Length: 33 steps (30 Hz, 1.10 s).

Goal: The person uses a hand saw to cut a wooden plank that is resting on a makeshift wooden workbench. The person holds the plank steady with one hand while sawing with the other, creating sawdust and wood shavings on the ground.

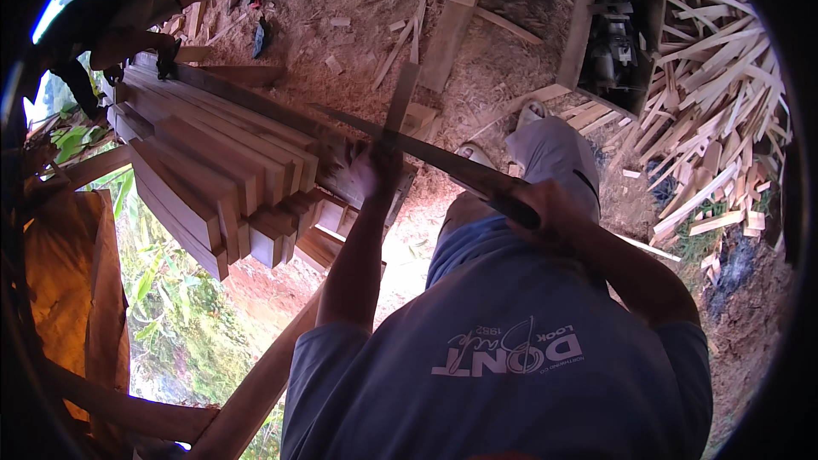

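My right hand [552,209] is closed round the dark handle of what looks like a hand saw [434,156]; its teeth cannot be made out. The long blade tapers up and left and crosses a narrow wooden strip [402,95]. That strip stands out above my left hand [373,169], which is closed on its lower part; the fingers are dark and partly hidden. Blade and strip meet or overlap just above the left hand; contact is unclear. Just left of that hand lies a stack of sawn wooden boards [230,162], their cut ends towards me.
At the upper left another person [119,25] bends over the stack's far end. A wooden box with a dark machine [615,43] stands at the upper right, beside a heap of thin offcuts [724,94]. A long plank [460,17] lies on the dirt. Timber poles [256,383] cross the lower left.
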Available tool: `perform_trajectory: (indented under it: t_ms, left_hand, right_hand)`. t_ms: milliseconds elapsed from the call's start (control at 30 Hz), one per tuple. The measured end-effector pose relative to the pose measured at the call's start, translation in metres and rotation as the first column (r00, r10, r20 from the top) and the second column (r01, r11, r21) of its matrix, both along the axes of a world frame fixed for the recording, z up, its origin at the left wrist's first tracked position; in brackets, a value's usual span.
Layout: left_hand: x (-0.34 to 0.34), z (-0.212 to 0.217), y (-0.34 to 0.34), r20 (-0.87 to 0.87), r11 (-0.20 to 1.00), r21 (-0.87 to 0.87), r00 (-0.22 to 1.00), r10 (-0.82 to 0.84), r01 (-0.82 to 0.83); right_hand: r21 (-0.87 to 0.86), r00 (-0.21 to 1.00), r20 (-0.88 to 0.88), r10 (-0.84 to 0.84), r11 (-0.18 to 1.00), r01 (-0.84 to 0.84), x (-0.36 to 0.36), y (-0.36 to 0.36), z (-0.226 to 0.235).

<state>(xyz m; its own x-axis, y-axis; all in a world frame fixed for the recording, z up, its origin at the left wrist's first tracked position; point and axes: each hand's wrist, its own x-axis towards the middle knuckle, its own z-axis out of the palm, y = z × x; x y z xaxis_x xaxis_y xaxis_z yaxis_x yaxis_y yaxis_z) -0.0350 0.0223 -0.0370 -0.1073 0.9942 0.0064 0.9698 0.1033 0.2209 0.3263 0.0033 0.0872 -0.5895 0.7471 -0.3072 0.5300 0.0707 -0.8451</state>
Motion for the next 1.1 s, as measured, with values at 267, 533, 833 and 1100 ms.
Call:
perform_trajectory:
  t_ms: [267, 533, 833, 1100]
  left_hand:
    - [0.005, 0.004, -0.002, 0.088, 0.992, 0.125, 0.996, 0.021, -0.032]
    - [0.009, 0.01, 0.009, -0.051, 0.987, -0.158, 0.998, 0.031, -0.039]
    - [0.013, 0.019, 0.004, 0.167, 0.993, -0.058, 0.98, 0.108, -0.1]
    - [0.012, 0.021, -0.001, 0.276, 0.994, 0.005, 0.956, 0.101, -0.106]
  right_hand:
    - [0.081, 0.939, -0.321, -0.124, 0.984, 0.158, -0.148, 0.064, -0.039]
    - [-0.055, 0.962, -0.22, -0.161, 0.987, 0.153, -0.049, 0.03, -0.03]
    - [-0.008, 0.992, 0.108, -0.07, 0.997, 0.072, 0.099, -0.049, 0.075]
    - [0.123, 0.998, -0.052, -0.041, 0.991, 0.047, 0.01, -0.005, 0.02]
